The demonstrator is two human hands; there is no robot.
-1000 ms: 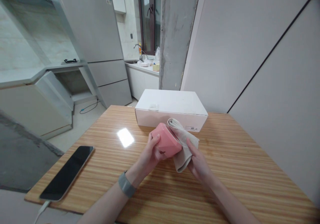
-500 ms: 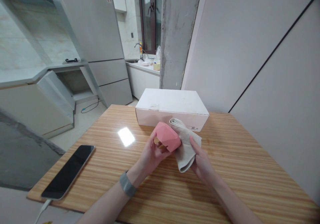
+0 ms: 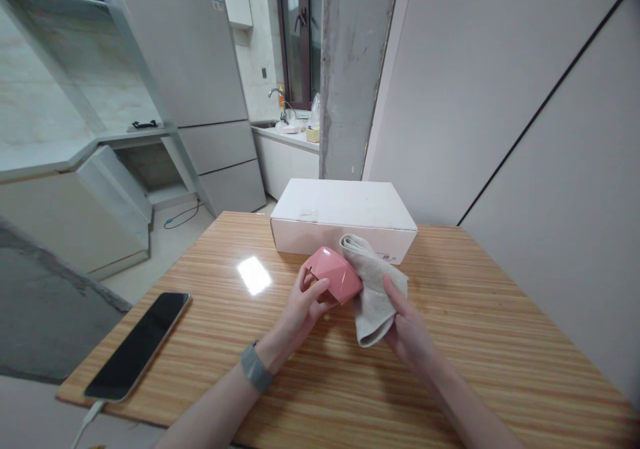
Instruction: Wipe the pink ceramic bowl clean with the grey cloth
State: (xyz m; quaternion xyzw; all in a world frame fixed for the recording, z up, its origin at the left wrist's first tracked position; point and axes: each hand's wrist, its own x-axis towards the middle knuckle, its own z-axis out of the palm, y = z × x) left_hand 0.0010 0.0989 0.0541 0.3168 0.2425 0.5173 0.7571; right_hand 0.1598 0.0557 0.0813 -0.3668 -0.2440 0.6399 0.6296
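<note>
My left hand is shut on a faceted pink object, possibly a small bowl or case, with its fingers curled under its near side. My right hand grips a folded beige cloth, thumb on top. The cloth's upper part lies against the pink object's right side. Both hands are held just above the wooden table, close in front of a white cardboard box. The pink object's underside is hidden by my left hand. A grey band circles my left wrist.
A black smartphone with a white charging cable lies at the table's left front. Beyond the table stand a grey pillar, a fridge and a counter with a sink tap. A wall runs along the right.
The pink object has turned a little in my left hand. The cloth and my right hand have shifted slightly right, and the cloth now hangs more upright.
</note>
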